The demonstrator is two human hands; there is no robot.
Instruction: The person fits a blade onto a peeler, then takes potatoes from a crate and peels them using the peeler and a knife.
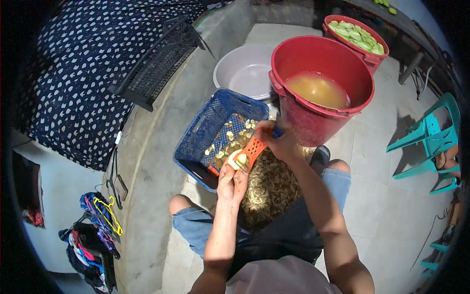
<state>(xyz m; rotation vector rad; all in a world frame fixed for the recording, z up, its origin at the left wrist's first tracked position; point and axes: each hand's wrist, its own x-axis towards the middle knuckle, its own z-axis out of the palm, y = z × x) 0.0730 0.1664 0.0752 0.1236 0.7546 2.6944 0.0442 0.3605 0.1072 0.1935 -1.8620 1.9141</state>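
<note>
Between the fingers of my left hand (231,184) is a pale, partly peeled fruit (237,160) with a streak of green; its exact kind is not clear. My right hand (283,141) is closed around an orange peeler (254,148) with a perforated body, whose working end lies against the fruit. Both hands are above the near edge of a blue plastic crate (188,142), which holds pale round pieces and brownish bits. Below my hands, between my legs, lies a heap of pale and brown peelings (267,193).
Ahead stands a large red bucket (323,115) with cloudy yellowish liquid. Behind it, a red tub (380,58) holds pale green pieces. A whitish basin (230,66) sits beyond the crate. A concrete ledge (147,196) runs along the left; teal chairs (433,132) are at right.
</note>
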